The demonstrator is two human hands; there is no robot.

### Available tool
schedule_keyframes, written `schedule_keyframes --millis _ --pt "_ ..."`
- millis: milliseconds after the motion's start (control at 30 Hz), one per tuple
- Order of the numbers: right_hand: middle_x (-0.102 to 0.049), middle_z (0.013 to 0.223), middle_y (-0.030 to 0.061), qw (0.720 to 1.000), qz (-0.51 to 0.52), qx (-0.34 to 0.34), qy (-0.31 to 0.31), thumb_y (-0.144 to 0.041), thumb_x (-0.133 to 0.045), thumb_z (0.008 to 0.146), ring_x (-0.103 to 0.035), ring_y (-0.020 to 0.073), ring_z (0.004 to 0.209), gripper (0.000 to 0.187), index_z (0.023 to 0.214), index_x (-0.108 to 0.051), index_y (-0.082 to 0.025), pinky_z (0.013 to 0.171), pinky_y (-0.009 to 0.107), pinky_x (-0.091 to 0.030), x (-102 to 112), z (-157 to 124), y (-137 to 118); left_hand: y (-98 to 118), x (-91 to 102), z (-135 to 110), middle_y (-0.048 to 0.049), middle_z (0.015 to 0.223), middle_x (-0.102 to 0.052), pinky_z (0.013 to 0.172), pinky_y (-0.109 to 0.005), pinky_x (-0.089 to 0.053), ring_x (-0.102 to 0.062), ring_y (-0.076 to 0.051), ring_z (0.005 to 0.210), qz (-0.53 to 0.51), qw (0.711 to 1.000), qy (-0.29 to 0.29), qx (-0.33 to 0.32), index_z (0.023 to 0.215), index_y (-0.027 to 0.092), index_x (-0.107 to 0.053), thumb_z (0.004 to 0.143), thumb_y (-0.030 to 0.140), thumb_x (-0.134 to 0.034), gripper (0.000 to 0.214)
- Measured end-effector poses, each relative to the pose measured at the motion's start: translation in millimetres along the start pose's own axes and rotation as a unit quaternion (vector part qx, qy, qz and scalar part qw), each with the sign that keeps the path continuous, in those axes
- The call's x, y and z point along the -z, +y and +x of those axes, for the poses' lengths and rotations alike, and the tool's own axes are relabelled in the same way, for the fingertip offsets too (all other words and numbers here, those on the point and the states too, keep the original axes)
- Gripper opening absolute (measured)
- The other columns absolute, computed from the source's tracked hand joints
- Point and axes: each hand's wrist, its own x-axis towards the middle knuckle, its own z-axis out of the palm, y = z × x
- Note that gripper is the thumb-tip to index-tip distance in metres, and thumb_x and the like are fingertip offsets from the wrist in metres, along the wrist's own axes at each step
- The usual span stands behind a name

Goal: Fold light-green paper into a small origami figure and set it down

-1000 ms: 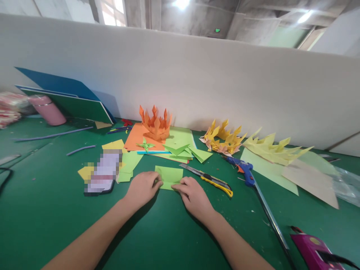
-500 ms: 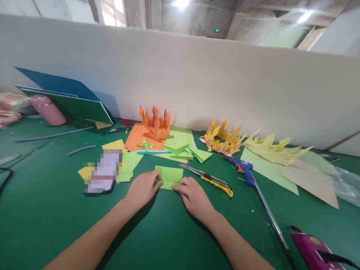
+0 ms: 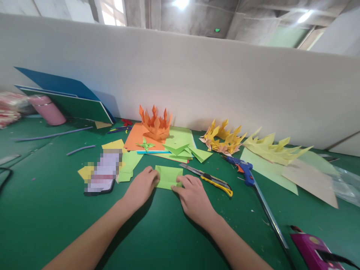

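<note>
A folded light green paper [image 3: 168, 175] lies flat on the green table [image 3: 56, 210] in front of me. My left hand [image 3: 142, 186] rests at its left edge with fingers curled, pinching or pressing that side. My right hand [image 3: 192, 195] presses its fingertips down on the paper's lower right corner. Just to the right of the paper lies a yellow utility knife [image 3: 209, 178].
Behind the paper sit an orange paper crown [image 3: 155, 123], green and orange sheets [image 3: 180, 144], yellow folded pieces [image 3: 225, 138], and a blue glue gun [image 3: 243, 168]. A phone [image 3: 103, 172] lies left, a metal ruler [image 3: 270, 213] right, a magenta object [image 3: 315, 251] near right.
Both hands have slid a little forward along the green paper's sides; the right fingers spread onto its corner. The paper stays in place.
</note>
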Motion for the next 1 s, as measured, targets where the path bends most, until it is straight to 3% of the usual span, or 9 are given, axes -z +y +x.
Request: schedule_keyframes --millis 133,267,433,600,767,1000 --pt "-0.061 0.086 0.0063 0.999 -0.028 0.026 -0.039 -0.007 -0.050 0.081 -0.046 0.0208 0.088 0.027 0.102 -0.063 -0.017 0.078 0.033 -0.033 1.5 -0.3 -2.3 4.8 -3.1 -3.3 -0.0029 0.077 -0.050 0.067 -0.028 -0.042 -0.050 -0.016 0.072 0.049 0.996 0.021 -0.074 0.075 0.016 -0.056 0.088 0.008 -0.033 0.028" --pt "-0.062 0.089 0.0067 0.999 -0.020 0.024 -0.039 -0.008 -0.049 0.083 -0.047 0.0204 0.088 0.028 0.106 -0.062 -0.017 0.078 0.032 -0.034 -0.2 -2.1 -1.6 10.8 -2.4 -6.0 -0.0048 0.082 -0.057 0.073 -0.029 -0.044 -0.052 -0.017 0.077 0.056 0.985 -0.001 -0.166 0.077 0.015 -0.060 0.084 0.000 -0.033 0.031" --pt "-0.062 0.090 0.0079 0.999 0.009 0.014 -0.047 -0.009 -0.044 0.087 -0.051 0.0198 0.085 0.027 0.106 -0.063 -0.015 0.075 0.032 -0.038 -1.7 -3.3 -0.5 14.7 1.9 -9.8 -0.0053 0.080 -0.057 0.067 -0.030 -0.044 -0.053 -0.018 0.072 0.124 0.975 -0.051 -0.177 0.097 0.019 -0.066 0.082 0.001 -0.037 0.037" --pt "-0.063 0.090 0.0082 0.998 0.041 0.007 -0.043 -0.007 -0.047 0.084 -0.053 0.0205 0.086 0.029 0.105 -0.064 -0.016 0.076 0.033 -0.042 -2.7 -3.7 2.8 23.4 9.2 -14.1 -0.0077 0.086 -0.056 0.062 -0.030 -0.044 -0.054 -0.020 0.071 0.173 0.967 -0.098 -0.161 0.116 0.023 -0.059 0.079 -0.001 -0.036 0.050" --pt "-0.066 0.091 0.0080 0.994 0.108 0.003 0.008 -0.006 -0.046 0.084 -0.058 0.0189 0.086 0.026 0.096 -0.067 -0.017 0.077 0.031 -0.047 -3.4 -4.6 11.5 30.6 13.9 -15.4 -0.0093 0.094 -0.056 0.065 -0.031 -0.045 -0.055 -0.021 0.077 0.189 0.962 -0.143 -0.138 0.119 0.024 -0.057 0.076 -0.001 -0.039 0.054" --pt "-0.068 0.086 0.0055 0.984 0.149 -0.021 0.094 -0.015 -0.055 0.084 -0.062 0.0175 0.081 0.014 0.080 -0.067 -0.019 0.073 0.030 -0.050 -4.8 -7.1 20.6 28.9 10.6 -16.9 -0.0091 0.104 -0.058 0.068 -0.031 -0.045 -0.055 -0.021 0.080 0.134 0.973 -0.108 -0.156 0.110 0.023 -0.061 0.073 -0.003 -0.041 0.049"
